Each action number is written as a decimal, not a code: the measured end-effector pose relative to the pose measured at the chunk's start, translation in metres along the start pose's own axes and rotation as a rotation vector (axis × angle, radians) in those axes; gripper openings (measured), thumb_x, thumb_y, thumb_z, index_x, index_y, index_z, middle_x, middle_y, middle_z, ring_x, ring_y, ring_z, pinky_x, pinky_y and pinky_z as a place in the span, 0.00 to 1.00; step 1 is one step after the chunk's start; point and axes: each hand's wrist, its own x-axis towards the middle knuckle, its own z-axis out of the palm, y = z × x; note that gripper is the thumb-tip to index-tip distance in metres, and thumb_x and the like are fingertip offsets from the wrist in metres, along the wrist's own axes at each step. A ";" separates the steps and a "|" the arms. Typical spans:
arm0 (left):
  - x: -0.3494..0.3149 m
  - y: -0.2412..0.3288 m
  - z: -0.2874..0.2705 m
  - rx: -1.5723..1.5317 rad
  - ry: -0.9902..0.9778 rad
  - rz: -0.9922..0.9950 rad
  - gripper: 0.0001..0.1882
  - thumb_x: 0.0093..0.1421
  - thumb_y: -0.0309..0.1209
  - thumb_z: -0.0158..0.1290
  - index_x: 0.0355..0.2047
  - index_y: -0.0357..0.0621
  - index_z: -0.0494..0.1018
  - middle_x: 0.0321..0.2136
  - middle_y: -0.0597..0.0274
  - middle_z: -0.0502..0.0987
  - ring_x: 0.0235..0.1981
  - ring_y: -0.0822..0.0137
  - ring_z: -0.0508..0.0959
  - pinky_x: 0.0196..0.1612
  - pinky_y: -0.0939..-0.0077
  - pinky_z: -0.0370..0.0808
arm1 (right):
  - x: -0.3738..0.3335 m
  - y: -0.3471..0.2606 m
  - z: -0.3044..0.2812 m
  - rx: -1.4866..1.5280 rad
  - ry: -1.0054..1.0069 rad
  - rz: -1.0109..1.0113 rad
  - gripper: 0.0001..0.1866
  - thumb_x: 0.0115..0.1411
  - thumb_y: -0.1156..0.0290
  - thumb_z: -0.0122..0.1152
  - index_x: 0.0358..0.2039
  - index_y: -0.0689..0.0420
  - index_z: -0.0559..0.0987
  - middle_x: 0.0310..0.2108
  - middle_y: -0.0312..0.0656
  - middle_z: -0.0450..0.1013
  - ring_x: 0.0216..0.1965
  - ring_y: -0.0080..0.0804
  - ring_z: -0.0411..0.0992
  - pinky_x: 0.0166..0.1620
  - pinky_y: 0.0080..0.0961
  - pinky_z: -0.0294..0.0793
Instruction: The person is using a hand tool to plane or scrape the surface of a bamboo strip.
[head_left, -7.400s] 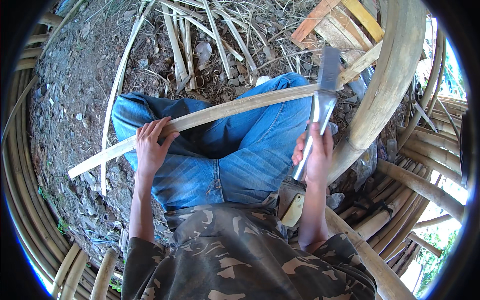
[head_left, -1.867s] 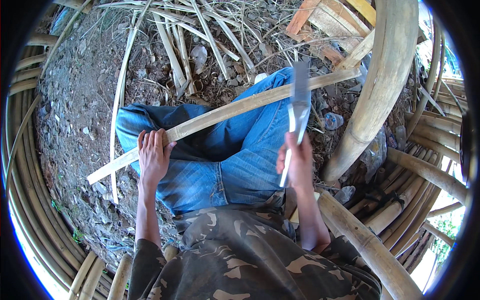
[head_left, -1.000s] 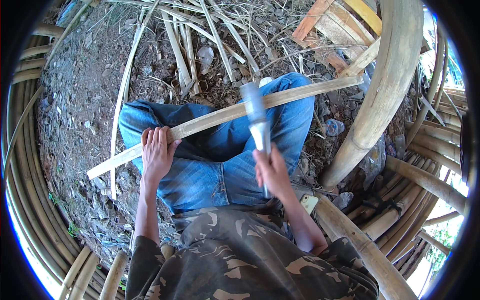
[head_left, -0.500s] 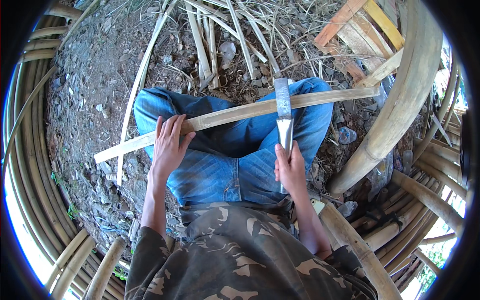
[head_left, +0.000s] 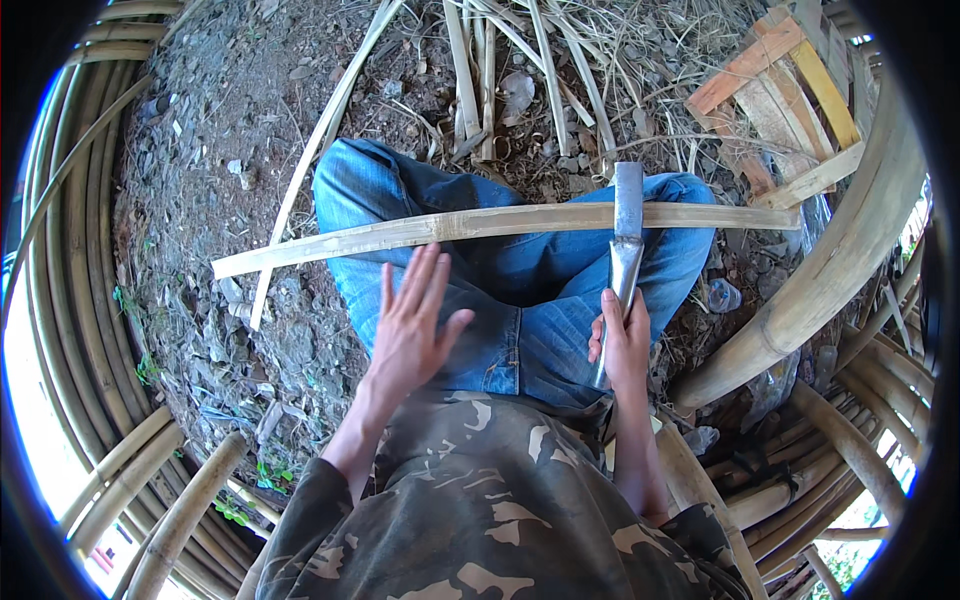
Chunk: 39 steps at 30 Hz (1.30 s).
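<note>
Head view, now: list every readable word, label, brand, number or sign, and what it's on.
None readable.
Grey-bladed metal tool with a silver tubular handle, in the right hand: no legible marking.
Long pale split-bamboo strip: no lettering visible.
Brown-and-tan camouflage shirt: pattern only, no words made out.
Small clear plastic container on the ground: too small to tell if it carries print.

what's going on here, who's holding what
A seated person in blue denim jeans has a long, flat, pale bamboo strip lying across both legs. The right hand grips a shiny metal tool with a flat grey blade, which overlaps the strip. The left hand is open on the strip's near side, fingers spread; whether it touches the strip is unclear.
</note>
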 end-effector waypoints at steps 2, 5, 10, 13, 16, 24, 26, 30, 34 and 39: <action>0.007 0.002 0.007 0.010 -0.008 -0.003 0.37 0.67 0.46 0.46 0.67 0.34 0.52 0.69 0.48 0.52 0.71 0.54 0.49 0.70 0.45 0.37 | -0.001 -0.001 0.001 0.004 0.001 0.003 0.16 0.69 0.58 0.52 0.36 0.58 0.66 0.15 0.34 0.64 0.11 0.18 0.62 0.13 0.17 0.62; 0.004 -0.003 0.003 0.097 -0.056 -0.012 0.37 0.68 0.47 0.43 0.69 0.36 0.49 0.70 0.52 0.51 0.72 0.55 0.47 0.70 0.43 0.33 | -0.001 -0.001 0.001 0.016 0.003 0.006 0.16 0.69 0.58 0.52 0.37 0.59 0.66 0.15 0.34 0.63 0.10 0.18 0.62 0.13 0.17 0.61; -0.014 -0.019 -0.001 0.159 -0.015 -0.154 0.37 0.68 0.48 0.43 0.69 0.36 0.48 0.70 0.52 0.50 0.72 0.55 0.46 0.70 0.43 0.33 | -0.001 0.000 0.000 0.027 0.006 -0.010 0.16 0.69 0.58 0.53 0.39 0.59 0.67 0.15 0.34 0.64 0.10 0.18 0.62 0.13 0.17 0.61; -0.016 -0.021 0.005 0.152 0.175 -0.139 0.32 0.66 0.41 0.50 0.65 0.37 0.59 0.63 0.49 0.62 0.67 0.53 0.59 0.69 0.44 0.42 | -0.001 -0.001 0.000 0.039 0.009 -0.001 0.16 0.68 0.58 0.53 0.39 0.59 0.67 0.16 0.34 0.63 0.10 0.18 0.62 0.13 0.17 0.61; 0.000 -0.022 0.005 0.060 0.493 -0.093 0.15 0.57 0.31 0.61 0.45 0.42 0.78 0.39 0.61 0.78 0.43 0.61 0.75 0.56 0.59 0.62 | -0.001 -0.002 0.000 0.035 0.000 0.008 0.16 0.69 0.58 0.52 0.40 0.59 0.67 0.15 0.34 0.63 0.11 0.18 0.62 0.13 0.17 0.62; 0.032 -0.034 0.014 0.074 0.620 -0.133 0.07 0.54 0.28 0.63 0.34 0.46 0.83 0.32 0.68 0.79 0.40 0.65 0.76 0.49 0.66 0.64 | -0.002 -0.003 0.000 0.031 0.006 0.007 0.15 0.69 0.59 0.52 0.38 0.59 0.67 0.16 0.34 0.64 0.11 0.18 0.62 0.13 0.17 0.62; 0.031 -0.039 0.012 0.068 0.608 -0.132 0.07 0.54 0.29 0.63 0.34 0.47 0.83 0.32 0.69 0.78 0.41 0.65 0.75 0.50 0.65 0.63 | -0.002 -0.003 0.001 0.029 0.005 0.008 0.15 0.69 0.59 0.52 0.38 0.59 0.67 0.16 0.35 0.64 0.11 0.18 0.62 0.13 0.17 0.62; 0.034 -0.038 0.010 0.068 0.586 -0.131 0.06 0.54 0.30 0.63 0.33 0.48 0.82 0.32 0.69 0.78 0.41 0.65 0.75 0.52 0.63 0.62 | -0.001 -0.003 0.001 0.026 0.004 0.013 0.15 0.69 0.58 0.53 0.37 0.58 0.67 0.16 0.35 0.64 0.11 0.18 0.62 0.13 0.17 0.62; 0.037 -0.036 0.007 0.064 0.550 -0.141 0.05 0.54 0.29 0.62 0.32 0.47 0.81 0.32 0.68 0.78 0.41 0.64 0.75 0.52 0.62 0.61 | 0.000 -0.001 0.000 0.035 0.003 0.010 0.15 0.69 0.58 0.53 0.37 0.58 0.66 0.16 0.35 0.64 0.11 0.18 0.63 0.13 0.17 0.63; 0.038 -0.034 0.006 0.072 0.538 -0.143 0.05 0.54 0.29 0.62 0.32 0.46 0.81 0.32 0.67 0.78 0.41 0.64 0.75 0.52 0.62 0.62 | 0.000 -0.001 0.000 0.023 0.007 0.009 0.15 0.69 0.58 0.53 0.37 0.58 0.66 0.15 0.34 0.64 0.11 0.18 0.63 0.14 0.17 0.63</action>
